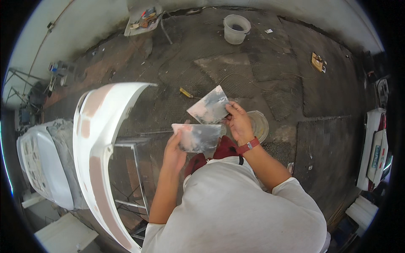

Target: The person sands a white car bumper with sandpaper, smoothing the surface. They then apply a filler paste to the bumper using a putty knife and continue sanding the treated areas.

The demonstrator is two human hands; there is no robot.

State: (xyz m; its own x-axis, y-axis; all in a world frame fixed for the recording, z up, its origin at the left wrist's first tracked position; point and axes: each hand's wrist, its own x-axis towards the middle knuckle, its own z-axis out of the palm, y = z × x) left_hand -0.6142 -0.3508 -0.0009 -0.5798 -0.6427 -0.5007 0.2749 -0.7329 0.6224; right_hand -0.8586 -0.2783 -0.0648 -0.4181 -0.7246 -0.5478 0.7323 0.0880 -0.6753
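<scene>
My left hand (172,152) grips the left edge of a thin rectangular metal putty plate (202,138), smeared with pinkish and whitish paste. Between the fingers of my right hand (239,122) is the lower right edge of a second thin metal putty plate (209,106), tilted and smeared likewise. This second plate sits just above and beyond the first; whether their edges touch I cannot tell. To my left, a white car bumper (84,147) with brownish-pink filler patches stands on a metal frame (134,168).
A round tub (262,124) is on the floor behind my right hand. Ahead lie a yellow cutter-like tool (185,92) and a whitish bucket (234,37). A chair (137,30) holds assorted items at the far left. A white car (372,147) stands right; a pale car panel (52,168), far left.
</scene>
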